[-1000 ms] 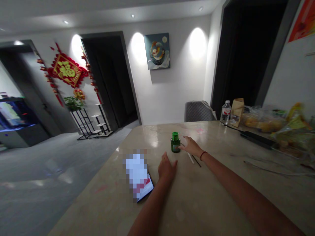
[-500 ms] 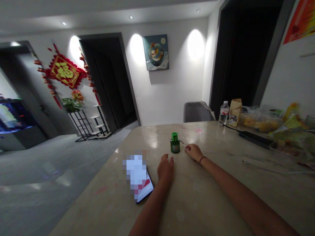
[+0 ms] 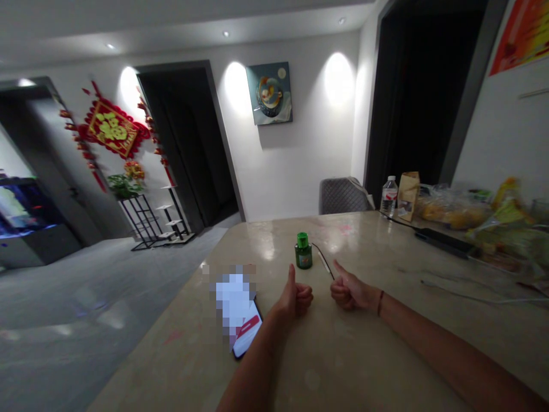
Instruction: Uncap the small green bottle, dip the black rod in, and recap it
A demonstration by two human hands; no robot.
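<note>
Green bottle [image 3: 303, 254] stands upright on the table [image 3: 317, 355], beyond both hands.
Just right of it lie a white stick [image 3: 324, 263] and a dark stick [image 3: 321, 252], whose near end the right hand [image 3: 349, 290] hides; touching, I cannot tell. This hand has left its pinch and, like the left hand [image 3: 300, 297], now curls its fingers closed, thumb raised, apparently gripping nothing; handling seems paused.

Dim light, ceiling spotlights [image 3: 226, 34], glare on tabletop [image 3: 268, 247]
</note>
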